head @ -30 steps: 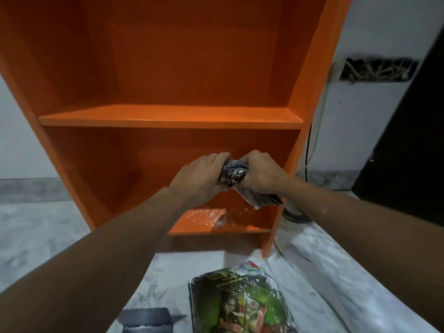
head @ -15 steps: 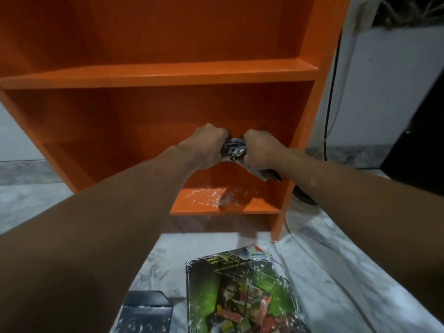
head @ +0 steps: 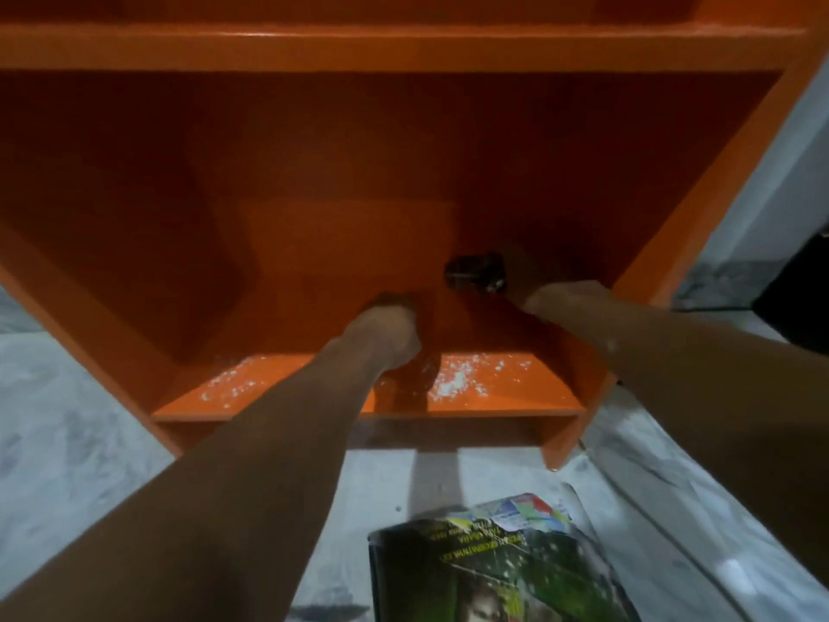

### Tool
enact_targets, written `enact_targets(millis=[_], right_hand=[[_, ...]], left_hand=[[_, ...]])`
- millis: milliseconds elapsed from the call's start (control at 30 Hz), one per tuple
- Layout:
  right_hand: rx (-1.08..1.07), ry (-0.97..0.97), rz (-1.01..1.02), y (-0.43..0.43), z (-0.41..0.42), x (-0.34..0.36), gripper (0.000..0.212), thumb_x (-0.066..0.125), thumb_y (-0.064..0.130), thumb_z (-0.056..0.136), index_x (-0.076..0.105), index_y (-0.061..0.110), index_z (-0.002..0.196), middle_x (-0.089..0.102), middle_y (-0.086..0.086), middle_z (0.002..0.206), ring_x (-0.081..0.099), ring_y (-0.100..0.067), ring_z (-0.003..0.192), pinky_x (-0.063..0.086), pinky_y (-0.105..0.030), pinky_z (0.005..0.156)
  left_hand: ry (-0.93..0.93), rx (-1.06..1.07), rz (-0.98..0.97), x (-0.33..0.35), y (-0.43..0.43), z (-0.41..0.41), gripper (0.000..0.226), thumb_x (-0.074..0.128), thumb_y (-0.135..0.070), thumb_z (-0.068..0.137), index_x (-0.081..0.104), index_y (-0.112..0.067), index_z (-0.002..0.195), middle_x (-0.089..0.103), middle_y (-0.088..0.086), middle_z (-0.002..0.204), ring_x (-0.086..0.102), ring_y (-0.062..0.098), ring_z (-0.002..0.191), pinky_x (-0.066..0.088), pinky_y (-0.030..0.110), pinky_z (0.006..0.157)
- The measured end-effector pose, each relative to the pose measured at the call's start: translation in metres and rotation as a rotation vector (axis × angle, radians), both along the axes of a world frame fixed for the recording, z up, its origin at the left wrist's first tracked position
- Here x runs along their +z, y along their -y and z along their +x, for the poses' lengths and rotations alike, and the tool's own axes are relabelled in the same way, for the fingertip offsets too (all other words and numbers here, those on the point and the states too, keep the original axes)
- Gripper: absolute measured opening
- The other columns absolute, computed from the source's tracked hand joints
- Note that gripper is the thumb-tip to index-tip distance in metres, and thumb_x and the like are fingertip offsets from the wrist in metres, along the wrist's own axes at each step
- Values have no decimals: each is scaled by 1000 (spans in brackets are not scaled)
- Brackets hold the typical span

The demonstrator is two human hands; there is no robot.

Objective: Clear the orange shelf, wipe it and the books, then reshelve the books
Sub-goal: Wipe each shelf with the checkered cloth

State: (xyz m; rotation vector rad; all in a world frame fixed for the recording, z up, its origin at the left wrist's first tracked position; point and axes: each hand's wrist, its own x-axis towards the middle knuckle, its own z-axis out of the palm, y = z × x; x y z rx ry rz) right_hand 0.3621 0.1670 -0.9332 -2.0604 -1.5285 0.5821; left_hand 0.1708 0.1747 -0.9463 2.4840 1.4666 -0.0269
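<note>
Orange shelf (head: 314, 172) — white specks (head: 453, 381) on bottom board (head: 534, 399); marble floor (head: 67, 433).

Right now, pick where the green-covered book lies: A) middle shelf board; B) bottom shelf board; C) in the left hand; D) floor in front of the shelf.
D: the green-covered book lies flat on the marble floor, in front of the orange shelf and outside it.

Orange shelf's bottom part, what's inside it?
On its bottom board lie white specks. The left hand and right hand reach in, a dark crumpled bundle by the right one. The left arm hides part of the board.
</note>
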Motion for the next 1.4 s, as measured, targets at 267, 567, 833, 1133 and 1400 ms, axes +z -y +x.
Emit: enact_targets(millis=[267, 567, 833, 1133, 1400], right_hand=[[136, 300, -140, 4, -3, -31, 39, 34, 19, 106, 43, 10, 143, 44, -16, 147, 45, -30, 129, 33, -35, 102], [348, 400, 27, 138, -50, -32, 48, 71, -3, 74, 72, 28, 111, 72, 4, 112, 66, -16, 96, 53, -26, 76], [202, 294, 243, 141, -38, 9, 27, 64, 0, 71, 72, 22, 84, 65, 8, 70, 58, -10, 65, 43, -25, 57], [9, 568, -8, 51, -30, -27, 35, 47, 11, 98, 55, 15, 132, 60, -14, 128, 57, -32, 115, 45, -38, 91], [115, 480, -108, 65, -12, -55, 49, 50, 3, 91, 50, 26, 134, 59, -15, 121, 58, -36, 105, 49, -41, 87]], left_hand=[[47, -21, -43, -13, -13, 9, 25, 46, -26, 100, 61, -24, 120, 62, 3, 122, 58, 25, 101, 42, 29, 82], [-125, -75, 1, -7, -14, 1, 29, 50, -24, 98, 62, -20, 123, 63, 7, 127, 61, 26, 113, 49, 34, 90], [-190, -143, 3, -12, -3, -2, 28, 56, -30, 94, 70, -10, 107, 69, 14, 117, 65, 30, 107, 53, 38, 92], [-156, -123, 35, -21, -1, -1, 33, 50, -30, 99, 59, -12, 126, 62, 13, 130, 56, 30, 119, 42, 35, 99], [-324, -99, 78, -8, 10, 14, 34, 44, -24, 102, 55, -7, 129, 59, 15, 131, 55, 32, 121, 40, 35, 100]])
